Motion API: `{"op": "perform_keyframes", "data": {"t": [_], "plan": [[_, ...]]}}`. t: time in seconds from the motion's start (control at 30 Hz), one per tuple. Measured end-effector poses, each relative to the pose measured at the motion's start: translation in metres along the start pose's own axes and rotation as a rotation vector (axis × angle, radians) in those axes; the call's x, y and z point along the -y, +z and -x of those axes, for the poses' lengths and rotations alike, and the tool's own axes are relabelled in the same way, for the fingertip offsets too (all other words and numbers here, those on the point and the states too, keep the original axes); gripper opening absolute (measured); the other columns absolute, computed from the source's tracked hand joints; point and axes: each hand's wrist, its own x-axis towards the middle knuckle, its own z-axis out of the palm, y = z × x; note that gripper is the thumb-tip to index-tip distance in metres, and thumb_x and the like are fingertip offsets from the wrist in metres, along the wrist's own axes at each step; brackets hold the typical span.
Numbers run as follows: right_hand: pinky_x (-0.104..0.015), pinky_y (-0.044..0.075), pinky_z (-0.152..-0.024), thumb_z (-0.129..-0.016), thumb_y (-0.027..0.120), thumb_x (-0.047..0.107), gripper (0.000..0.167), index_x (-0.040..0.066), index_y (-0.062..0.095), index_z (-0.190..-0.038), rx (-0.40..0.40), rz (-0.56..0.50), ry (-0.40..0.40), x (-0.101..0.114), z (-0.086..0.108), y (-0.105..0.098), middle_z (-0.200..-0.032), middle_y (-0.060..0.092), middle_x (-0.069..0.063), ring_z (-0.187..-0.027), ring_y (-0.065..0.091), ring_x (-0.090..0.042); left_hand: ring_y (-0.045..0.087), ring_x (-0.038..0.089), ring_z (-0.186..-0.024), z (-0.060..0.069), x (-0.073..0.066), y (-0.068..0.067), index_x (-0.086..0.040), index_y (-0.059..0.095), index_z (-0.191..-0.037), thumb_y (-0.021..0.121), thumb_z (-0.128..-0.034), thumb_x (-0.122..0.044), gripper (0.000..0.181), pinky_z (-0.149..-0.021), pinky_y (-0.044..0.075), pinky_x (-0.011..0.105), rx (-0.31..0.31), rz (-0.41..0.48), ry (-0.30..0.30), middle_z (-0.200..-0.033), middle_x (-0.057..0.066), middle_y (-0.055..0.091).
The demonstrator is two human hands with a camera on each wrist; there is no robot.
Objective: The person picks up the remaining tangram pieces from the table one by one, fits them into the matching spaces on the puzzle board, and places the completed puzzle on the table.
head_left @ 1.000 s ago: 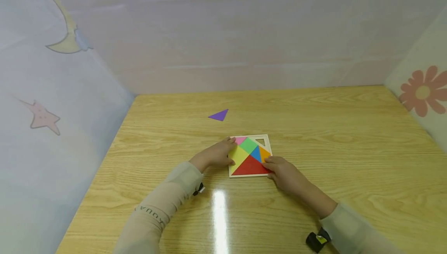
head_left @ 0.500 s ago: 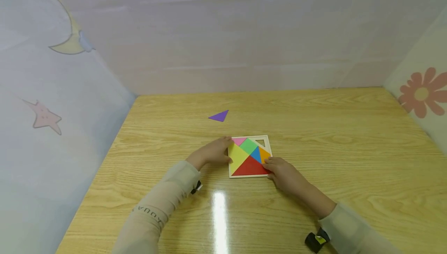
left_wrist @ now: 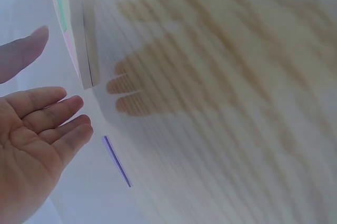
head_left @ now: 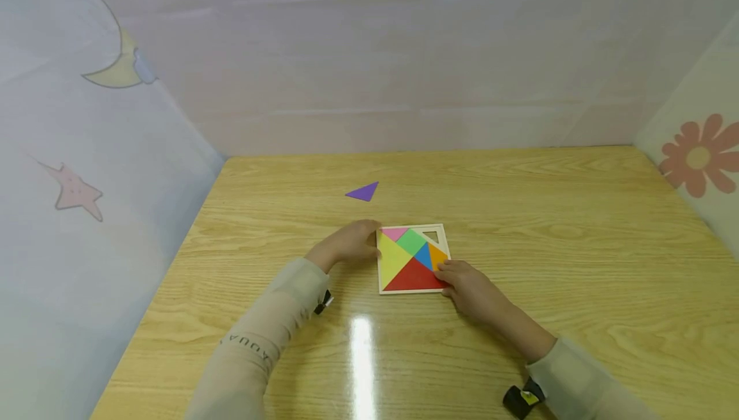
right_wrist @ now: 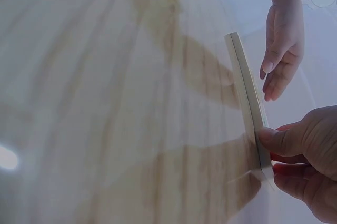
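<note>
A square wooden tangram tray (head_left: 411, 292) lies flat on the table with yellow, pink, green, blue, orange and red pieces in it. At its upper right corner, a small triangular opening (head_left: 431, 236) shows. My right hand (head_left: 476, 292) pinches the tray's right edge, thumb on the side and fingers over the top, as the right wrist view shows the tray edge (right_wrist: 245, 81). Just off the left edge is my left hand (head_left: 349, 242), holding nothing; in the left wrist view its fingers (left_wrist: 58, 116) are loosely extended. A purple triangle (head_left: 364, 192) lies apart, beyond the tray.
The wooden table (head_left: 548, 215) runs back to a pale cloth wall (head_left: 375, 54). Side curtains stand left and right, printed with a star (head_left: 76, 190) and a flower (head_left: 697, 156). A black wrist device (head_left: 522, 399) sits by the right sleeve.
My left hand has let go of the tray's left edge and drawn slightly left and away. My right hand, the tray and the purple triangle have stayed in place.
</note>
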Motion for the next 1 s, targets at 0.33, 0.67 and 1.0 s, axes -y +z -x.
{"op": "perform_keyframes", "data": {"t": [0.33, 0.67, 1.0], "plan": [[-0.044, 0.041, -0.085, -0.073, 0.065, 0.001, 0.030, -0.007, 0.061, -0.101, 0.002, -0.006, 0.007, 0.000, -0.001, 0.000, -0.104, 0.058, -0.019, -0.101, 0.049, -0.033, 0.036, 0.027, -0.118, -0.005, 0.005, -0.006, 0.008, 0.036, -0.127, 0.059, -0.0807, -0.016, 0.056, -0.098, 0.028, 0.033, -0.049, 0.044, -0.013, -0.123, 0.015, 0.047], [-0.044, 0.041, -0.084, -0.072, 0.066, 0.000, 0.030, -0.006, 0.061, -0.100, -0.019, -0.021, 0.015, 0.000, 0.001, -0.001, -0.105, 0.058, -0.018, -0.102, 0.049, -0.032, 0.034, 0.026, -0.120, -0.014, 0.008, -0.011, 0.004, 0.036, -0.128, 0.059, -0.0806, -0.014, 0.055, -0.099, 0.027, 0.034, -0.086, 0.086, -0.066, -0.126, 0.015, 0.043], [-0.044, 0.041, -0.084, -0.071, 0.066, 0.000, 0.031, -0.007, 0.061, -0.101, -0.034, -0.027, 0.016, 0.002, 0.004, -0.002, -0.104, 0.058, -0.018, -0.101, 0.050, -0.032, 0.036, 0.028, -0.117, -0.019, 0.013, -0.013, 0.007, 0.039, -0.125, 0.058, -0.0800, -0.012, 0.053, -0.098, 0.029, 0.035, -0.108, 0.051, -0.048, -0.124, 0.018, 0.044]]}}
